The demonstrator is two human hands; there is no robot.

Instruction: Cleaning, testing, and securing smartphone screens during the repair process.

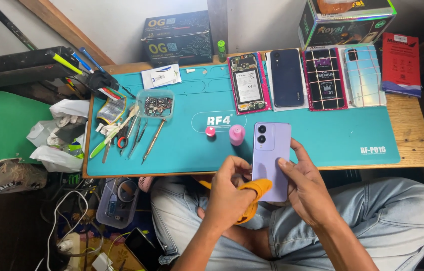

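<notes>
A long teal rubber work mat (322,135) covers most of a low wooden table (412,130), and the person sits before it with legs in pale blue jeans (387,216) folded under the table's near edge. Along the mat's far side lie four phones in a row: an opened phone with its battery and circuit board exposed in a pink frame (247,84), a dark navy phone lying back up (287,78), a black phone in a pink-edged case with a printed panel (326,79), and a shimmering pale blue phone (365,75). Behind them stand a black cardboard box (177,37) and a green-trimmed printed box (345,20).

A slim lilac smartphone with two round camera lenses (271,150) is held back up over the mat's near edge, above the person's lap. The right hand (308,188) grasps its right side, thumb lying across the back. The left hand (229,193) is clenched around a folded orange cloth (257,193), which is pressed against the phone's lower back.

On the mat just beyond the phone stand a small pink plastic bottle (236,135) and a smaller pink cap (210,131). To the left sit a clear plastic tray of tiny parts (156,104) and a cluster of tweezers and screwdrivers (126,133).
</notes>
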